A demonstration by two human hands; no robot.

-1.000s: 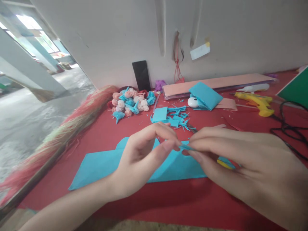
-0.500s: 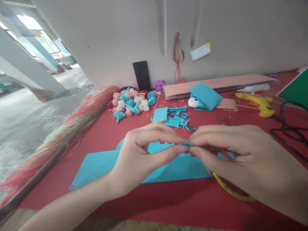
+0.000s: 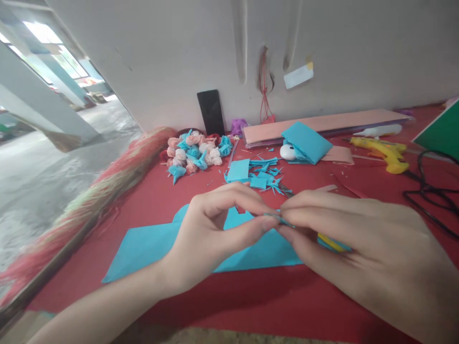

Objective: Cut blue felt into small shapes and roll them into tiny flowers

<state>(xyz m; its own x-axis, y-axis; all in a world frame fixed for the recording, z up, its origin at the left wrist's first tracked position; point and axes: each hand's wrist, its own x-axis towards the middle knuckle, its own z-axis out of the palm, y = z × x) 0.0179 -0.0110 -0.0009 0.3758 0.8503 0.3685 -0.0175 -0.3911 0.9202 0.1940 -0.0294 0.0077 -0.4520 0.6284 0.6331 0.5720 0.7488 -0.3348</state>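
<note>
Red tabletop (image 3: 172, 308): over the broad, flat blue paper sheet (image 3: 143, 248), left hand (image 3: 204, 241) and right hand (image 3: 376, 234) pinch a small, thin blue paper strip (image 3: 286, 221) between thumbs and fingers, its long axis crosswise, neither hand nearer

a black phone (image 3: 211, 112) is leaning against the pale wall (image 3: 161, 57), and a small purple thing (image 3: 238, 127) (too blurred to name) is sitting near it. a red cord (image 3: 264, 88) is hanging from the wall, with a white label (image 3: 299, 77) sticking there to its right. below, a long flat pink stack (image 3: 265, 134) is lying on the red table (image 3: 172, 306). a yellow glue gun (image 3: 380, 148) is resting near the stack, and a black cable (image 3: 423, 186) is looping beside a green board (image 3: 442, 131). pink and cream strands (image 3: 89, 200) are running along the table's left side, while bright windows (image 3: 41, 32) are showing beyond.
</note>
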